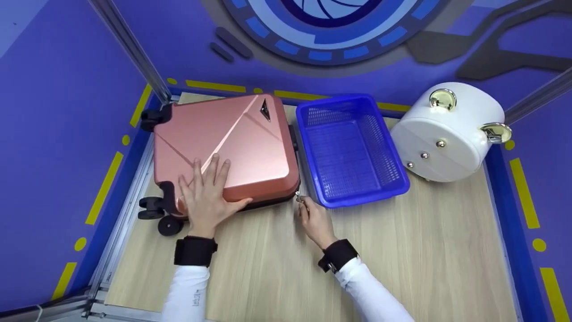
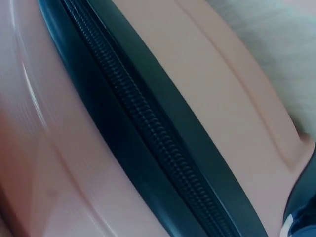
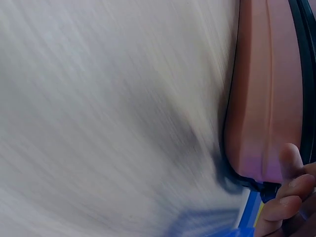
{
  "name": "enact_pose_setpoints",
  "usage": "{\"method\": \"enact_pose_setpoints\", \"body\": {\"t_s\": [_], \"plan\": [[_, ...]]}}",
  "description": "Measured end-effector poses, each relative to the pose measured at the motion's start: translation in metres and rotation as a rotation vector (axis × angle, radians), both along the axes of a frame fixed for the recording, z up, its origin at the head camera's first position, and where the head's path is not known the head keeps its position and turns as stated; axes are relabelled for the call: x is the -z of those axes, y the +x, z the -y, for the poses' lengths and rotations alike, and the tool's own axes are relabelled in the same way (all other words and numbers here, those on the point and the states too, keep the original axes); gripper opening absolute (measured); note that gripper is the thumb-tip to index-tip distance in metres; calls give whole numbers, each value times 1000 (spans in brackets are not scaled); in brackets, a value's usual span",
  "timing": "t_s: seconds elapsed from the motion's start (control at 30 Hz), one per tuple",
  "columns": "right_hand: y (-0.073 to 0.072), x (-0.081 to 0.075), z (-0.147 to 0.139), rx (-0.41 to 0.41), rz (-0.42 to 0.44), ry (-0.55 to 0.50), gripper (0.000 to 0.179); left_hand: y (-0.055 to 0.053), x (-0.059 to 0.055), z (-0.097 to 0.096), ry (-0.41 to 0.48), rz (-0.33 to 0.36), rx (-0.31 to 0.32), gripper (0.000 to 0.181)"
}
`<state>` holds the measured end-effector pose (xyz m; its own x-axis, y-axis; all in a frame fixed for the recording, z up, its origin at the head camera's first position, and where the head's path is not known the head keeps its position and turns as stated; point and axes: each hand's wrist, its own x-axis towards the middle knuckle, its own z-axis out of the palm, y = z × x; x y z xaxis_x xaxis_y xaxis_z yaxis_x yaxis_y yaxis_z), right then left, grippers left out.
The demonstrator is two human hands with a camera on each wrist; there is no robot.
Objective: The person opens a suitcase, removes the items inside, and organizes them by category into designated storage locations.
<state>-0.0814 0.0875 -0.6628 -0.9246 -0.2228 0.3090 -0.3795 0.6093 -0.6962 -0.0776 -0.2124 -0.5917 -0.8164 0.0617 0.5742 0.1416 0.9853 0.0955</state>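
A pink hard-shell suitcase [image 1: 250, 152] lies flat on the wooden tabletop, its wheels to the left. My left hand [image 1: 205, 197] rests on the lid near the front edge, fingers spread straight and the thumb toward the front side. At the front right corner my right hand [image 1: 316, 220] pinches a small metal zipper pull [image 1: 297, 193] between curled fingers. The black zipper [image 2: 143, 108] runs along the suitcase side in the left wrist view, its teeth together on that stretch. In the right wrist view, fingertips [image 3: 290, 157] are close against the suitcase's rounded corner.
A blue plastic basket [image 1: 315, 179] stands just right of the suitcase, close to my right hand. Farther right, a white round case [image 1: 469, 112] with gold-coloured fittings lies tilted. Purple panels [image 1: 71, 125] enclose the back and sides of the wooden tabletop [image 1: 429, 250].
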Motion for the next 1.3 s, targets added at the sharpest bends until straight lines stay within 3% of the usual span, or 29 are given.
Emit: {"method": "enact_pose_setpoints", "body": {"t_s": [0.23, 0.53, 0.8, 0.93, 1.1, 1.3], "plan": [[-3, -3, 1, 12, 0, 12, 13, 0, 0, -11, -8, 20, -78, 117], [-6, -3, 6, 58, -59, 84, 14, -2, 2, -28, -38, 20, -158, 117], [-7, -7, 14, 65, -77, 130, 8, -4, 3, -43, -5, 16, -205, 117], [-5, -7, 23, 33, -39, 162, 9, -7, 4, -51, -8, -5, -231, 114], [-1, -7, 31, -16, 27, 177, 7, -9, 5, -60, 4, 22, -238, 112], [-1, -8, 31, -19, 8, 190, 7, -8, 3, -59, 0, 59, -246, 114]]}}
